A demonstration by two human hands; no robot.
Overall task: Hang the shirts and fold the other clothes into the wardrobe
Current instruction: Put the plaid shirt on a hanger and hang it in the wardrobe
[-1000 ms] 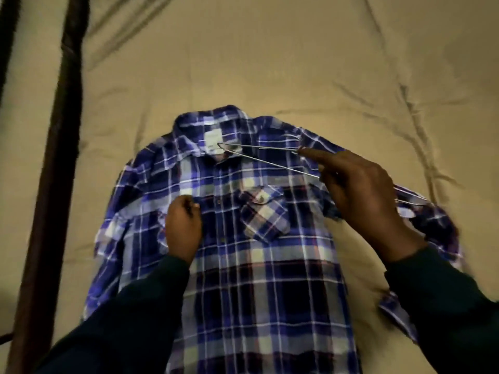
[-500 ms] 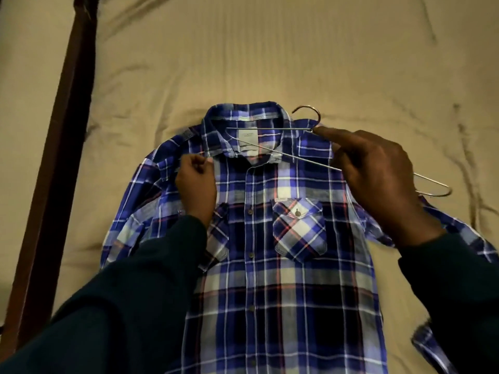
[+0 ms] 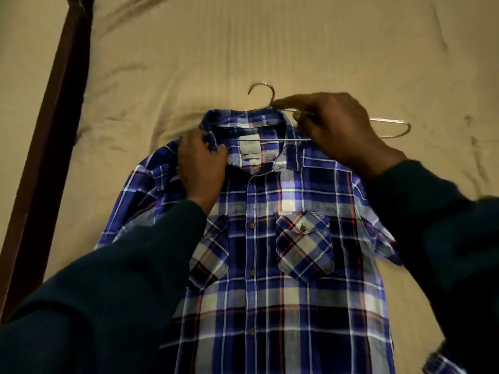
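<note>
Plaid shirt (image 3: 270,238) lies flat and front-up on the bed (image 3: 162,63), buttoned down the front as far as shows, collar at the far end. All places below are taken from the collar.

Left of the collar: left hand (image 3: 201,163) pinches the collar's left edge, fingers curled into the cloth, holding the neck open. Risk here: if that pinch slackens, the opening closes over the wire and the wire end snags on the fabric.

At the collar: wire hanger (image 3: 272,140) has one arm inside the neck, its bar crossing above the label. With the placket buttoned, the neck is likely tight; forcing could strain the top button or bend the wire.

Right of the collar: right hand (image 3: 340,130) grips the hanger just below its hook. The hanger's other shoulder sticks out clear over the sheet, outside the shirt; it may catch the collar when brought in, or the shirt may sit lopsided.

Count: one shirt, one hanger, two hands, two chest pockets. No wardrobe or other clothes in view.
</note>
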